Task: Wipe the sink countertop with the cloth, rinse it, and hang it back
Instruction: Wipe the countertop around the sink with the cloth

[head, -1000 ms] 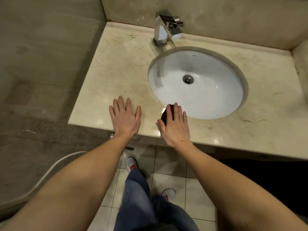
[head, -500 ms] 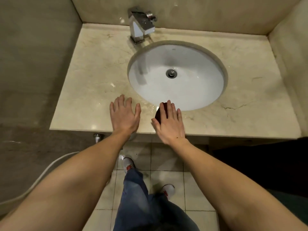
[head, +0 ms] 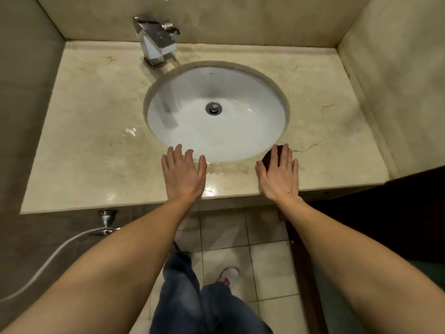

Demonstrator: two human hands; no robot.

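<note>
A beige marble countertop (head: pixel 96 131) surrounds a white oval sink basin (head: pixel 216 131) with a chrome faucet (head: pixel 155 42) behind it. My right hand (head: pixel 279 174) lies flat on a small dark red cloth (head: pixel 272 156), pressing it on the counter's front strip at the basin's right front rim; only the cloth's far edge shows past my fingers. My left hand (head: pixel 184 174) rests flat on the front strip with fingers spread and nothing in it, just in front of the basin.
Wet patches glisten on the counter (head: pixel 212 169) between my hands and left of the basin. Walls enclose the counter at left, back and right. Below the front edge are a chrome valve (head: pixel 107 216) with a white hose (head: pixel 48 263), tiled floor and my legs.
My right hand has slid the cloth to the right along the front strip, from near my left hand to the basin's right front. The left hand stays flat in place.
</note>
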